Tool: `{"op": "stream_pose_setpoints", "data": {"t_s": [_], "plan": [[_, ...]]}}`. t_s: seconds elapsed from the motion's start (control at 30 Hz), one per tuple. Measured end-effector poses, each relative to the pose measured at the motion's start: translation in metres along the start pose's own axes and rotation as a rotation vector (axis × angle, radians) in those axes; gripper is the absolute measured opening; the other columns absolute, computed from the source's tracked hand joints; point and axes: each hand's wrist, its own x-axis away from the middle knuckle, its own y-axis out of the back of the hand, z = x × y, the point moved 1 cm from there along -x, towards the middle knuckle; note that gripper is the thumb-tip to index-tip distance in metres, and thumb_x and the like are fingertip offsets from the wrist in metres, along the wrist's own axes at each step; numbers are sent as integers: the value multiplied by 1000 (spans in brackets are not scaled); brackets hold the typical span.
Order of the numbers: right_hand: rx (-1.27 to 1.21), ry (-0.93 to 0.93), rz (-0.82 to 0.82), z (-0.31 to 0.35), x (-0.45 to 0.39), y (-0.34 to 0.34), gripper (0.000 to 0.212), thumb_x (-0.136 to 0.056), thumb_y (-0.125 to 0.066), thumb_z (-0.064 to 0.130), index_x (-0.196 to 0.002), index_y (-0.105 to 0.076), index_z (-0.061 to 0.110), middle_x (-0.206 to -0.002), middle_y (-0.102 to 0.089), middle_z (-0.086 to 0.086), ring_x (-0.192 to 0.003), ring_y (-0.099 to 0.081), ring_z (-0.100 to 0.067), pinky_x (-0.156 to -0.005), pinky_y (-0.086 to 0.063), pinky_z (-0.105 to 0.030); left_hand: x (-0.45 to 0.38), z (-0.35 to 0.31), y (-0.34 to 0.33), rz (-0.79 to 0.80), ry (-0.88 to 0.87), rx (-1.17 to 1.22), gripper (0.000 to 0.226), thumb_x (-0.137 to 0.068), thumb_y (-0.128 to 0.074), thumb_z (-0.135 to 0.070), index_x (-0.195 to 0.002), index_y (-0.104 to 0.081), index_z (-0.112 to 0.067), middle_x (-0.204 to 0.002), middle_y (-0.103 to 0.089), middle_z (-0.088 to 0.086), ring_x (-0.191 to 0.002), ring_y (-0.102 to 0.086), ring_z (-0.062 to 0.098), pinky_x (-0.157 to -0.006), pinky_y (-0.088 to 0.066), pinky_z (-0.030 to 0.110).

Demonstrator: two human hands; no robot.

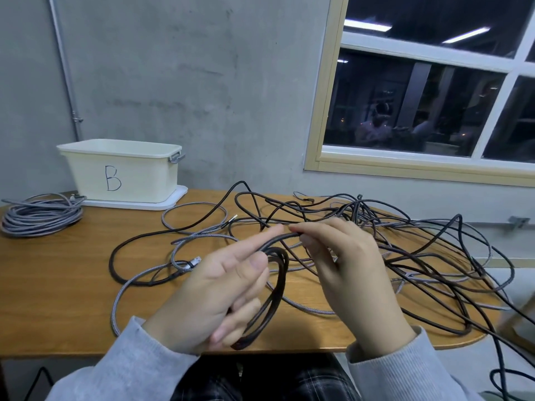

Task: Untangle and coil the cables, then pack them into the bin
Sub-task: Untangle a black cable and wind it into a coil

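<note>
A small coil of dark brown cable hangs from my left hand, whose lower fingers curl round its loops while the index finger points forward. My right hand pinches the same cable's running length just past the coil. A tangle of dark and grey braided cables spreads over the right half of the wooden table. One grey braided cable loops across the middle. The cream bin marked B stands at the back left on its white lid.
A finished coil of grey cable lies at the far left beside the bin. Some cables droop over the table's right edge toward the floor. A grey wall and a window stand behind the table.
</note>
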Motion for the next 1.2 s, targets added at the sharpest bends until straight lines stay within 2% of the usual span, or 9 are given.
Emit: {"op": "stream_pose_setpoints", "data": {"t_s": [0.1,0.2,0.3,0.47,0.57,0.63,0.8,1.0,1.2], "plan": [[-16,-89,70,-3,5,-5,27,-92,-42,35,-107,-65,38,-85,-58,20,-84,-56,-9,-75,-48,-45,0,-3,-2,-11,-56,103,65,-74,-80,-37,-133,-56,-29,-50,-38,-2,-27,-32,2,-29,-33,13],[-27,-153,177,-3,10,-11,32,-93,-44,21,-109,-65,38,-82,-51,26,-85,-53,-6,-80,-47,-41,-1,-8,-2,-40,-149,122,58,-77,-77,-35,-131,-58,-25,-48,-37,-5,-26,-33,1,-31,-36,13],[-12,-197,247,-4,14,-13,34,-96,-48,14,-117,-63,35,-82,-53,18,-82,-52,-8,-75,-45,-31,-2,-11,-2,-139,-234,53,55,-74,-77,-39,-124,-62,-22,-46,-34,-6,-25,-29,1,-32,-35,12],[-10,-215,151,-5,12,-5,30,-96,-50,17,-116,-64,33,-86,-57,19,-80,-54,-1,-67,-43,-19,-2,-12,0,-224,-257,-28,48,-74,-77,-39,-118,-66,-22,-46,-31,-6,-25,-26,1,-32,-32,11],[-6,-211,27,-8,10,2,27,-94,-53,14,-113,-67,28,-93,-65,12,-86,-60,-7,-70,-50,-27,-3,-10,-1,-301,-217,-123,29,-84,-60,-29,-111,-70,-24,-44,-29,-4,-25,-23,3,-32,-29,10],[-8,-208,-26,-10,9,6,26,-93,-55,14,-111,-68,26,-96,-67,11,-88,-62,-9,-72,-52,-29,-4,-10,-1,-333,-198,-161,33,-83,-51,-25,-109,-71,-26,-44,-28,-3,-25,-21,3,-31,-27,10],[-22,-238,39,-4,13,-2,24,-93,-56,19,-110,-69,28,-94,-65,19,-91,-62,-4,-76,-49,-21,-5,-11,-3,-382,-215,-70,32,-81,-51,-23,-106,-72,-22,-44,-27,-3,-24,-20,3,-32,-27,9],[-43,-227,67,-1,17,-8,24,-94,-54,24,-113,-68,29,-91,-66,17,-86,-61,-4,-72,-52,-26,-3,-11,-5,-450,-252,-5,23,-87,-54,-19,-99,-74,-21,-45,-26,-3,-24,-19,3,-30,-24,9],[-23,-178,23,0,16,-5,24,-95,-50,28,-111,-68,30,-80,-56,25,-75,-56,1,-63,-43,-15,-4,-15,-2,-538,-295,-24,23,-83,-52,-23,-90,-74,-19,-46,-24,-3,-25,-18,3,-32,-23,7]]}}
